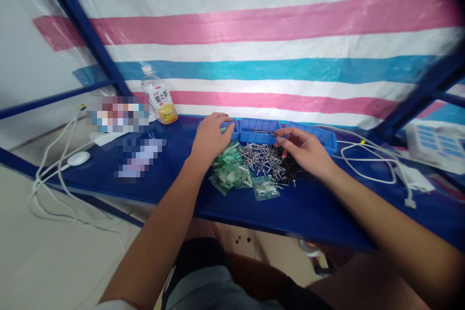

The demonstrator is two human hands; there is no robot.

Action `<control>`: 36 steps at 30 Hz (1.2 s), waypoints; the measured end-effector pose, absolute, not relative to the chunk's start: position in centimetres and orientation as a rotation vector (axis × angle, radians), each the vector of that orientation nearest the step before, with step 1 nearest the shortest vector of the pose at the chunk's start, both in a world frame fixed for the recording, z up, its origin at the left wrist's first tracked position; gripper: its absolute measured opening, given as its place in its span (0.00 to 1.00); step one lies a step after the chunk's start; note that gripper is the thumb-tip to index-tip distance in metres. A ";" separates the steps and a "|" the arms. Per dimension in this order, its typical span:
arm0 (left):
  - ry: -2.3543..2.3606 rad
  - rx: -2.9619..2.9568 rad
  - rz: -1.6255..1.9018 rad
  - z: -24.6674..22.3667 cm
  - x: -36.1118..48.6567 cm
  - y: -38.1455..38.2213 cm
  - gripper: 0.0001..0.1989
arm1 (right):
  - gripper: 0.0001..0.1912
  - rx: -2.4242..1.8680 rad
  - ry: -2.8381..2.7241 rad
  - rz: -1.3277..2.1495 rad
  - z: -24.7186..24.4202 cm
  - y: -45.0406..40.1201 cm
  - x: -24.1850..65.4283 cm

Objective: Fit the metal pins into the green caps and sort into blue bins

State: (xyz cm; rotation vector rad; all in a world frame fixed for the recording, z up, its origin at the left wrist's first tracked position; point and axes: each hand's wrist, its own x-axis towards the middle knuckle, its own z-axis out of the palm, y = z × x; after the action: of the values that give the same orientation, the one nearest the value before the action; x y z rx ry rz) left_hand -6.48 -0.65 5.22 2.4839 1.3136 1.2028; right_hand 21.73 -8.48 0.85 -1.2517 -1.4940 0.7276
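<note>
My left hand (213,136) is over the left blue bin (235,131), thumb and fingers curved and apart, with nothing visible between them. Beside the middle blue bin (259,138), my right hand (303,149) has its thumb and forefinger close together; whatever is between the tips is too small to make out. Thin metal pins lie in that bin. In front is a loose heap of silvery metal pins (262,159), with small black pieces (291,169) under my right hand. Small clear greenish packets (232,169) are piled below my left hand, and a single packet (266,188) lies nearer the edge.
A third blue bin (329,139) stands behind my right hand. At the back left is a drink bottle (160,97). White cables (381,174) lie on the right of the blue table (232,207), more cables (60,174) hang at the left. A striped sheet (254,29) closes off the back.
</note>
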 end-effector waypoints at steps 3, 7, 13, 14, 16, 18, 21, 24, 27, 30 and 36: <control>1.188 2.538 1.032 5.6 -6.8 -3.3 0.11 | 0.23 -1.256 -1.485 0.749 1.1 -8.6 21.4; 1.017 2.609 0.818 4.8 -8.2 -7.3 0.15 | 0.25 -1.271 -1.485 0.763 1.5 -8.9 21.0; 1.065 2.699 0.641 2.9 -9.8 -10.1 0.24 | 0.24 -1.261 -1.491 0.754 1.7 -9.0 20.9; 1.031 2.710 0.629 2.7 -10.0 -10.1 0.22 | 0.24 -1.256 -1.493 0.755 1.7 -9.0 20.9; 0.987 2.717 0.642 2.5 -10.0 -9.9 0.17 | 0.24 -1.243 -1.495 0.758 1.6 -8.9 20.9; 0.958 2.723 0.675 2.6 -9.9 -9.7 0.11 | 0.24 -1.239 -1.490 0.763 1.6 -8.9 20.9; 0.902 2.753 0.690 2.9 -9.6 -9.6 0.05 | 0.24 -1.250 -1.487 0.762 1.6 -8.9 21.0; 0.847 2.789 0.681 3.4 -9.2 -9.4 0.06 | 0.24 -1.249 -1.496 0.760 1.5 -8.9 21.2; 0.907 2.780 0.796 4.2 -8.9 -8.8 0.06 | 0.24 -1.240 -1.502 0.766 1.6 -8.9 21.2; 0.994 2.698 0.982 5.6 -8.2 -7.6 0.07 | 0.23 -1.226 -1.510 0.767 1.8 -9.1 21.0; 0.847 2.440 0.945 7.9 -3.7 -4.5 0.08 | 0.23 -1.042 -1.537 0.763 1.9 -9.2 20.7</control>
State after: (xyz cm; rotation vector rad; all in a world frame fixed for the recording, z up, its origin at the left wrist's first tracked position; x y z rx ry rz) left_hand -3.70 -4.53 7.92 2.4396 0.8469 0.9449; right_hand 20.69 -9.21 1.91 -1.0420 -1.5366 0.7625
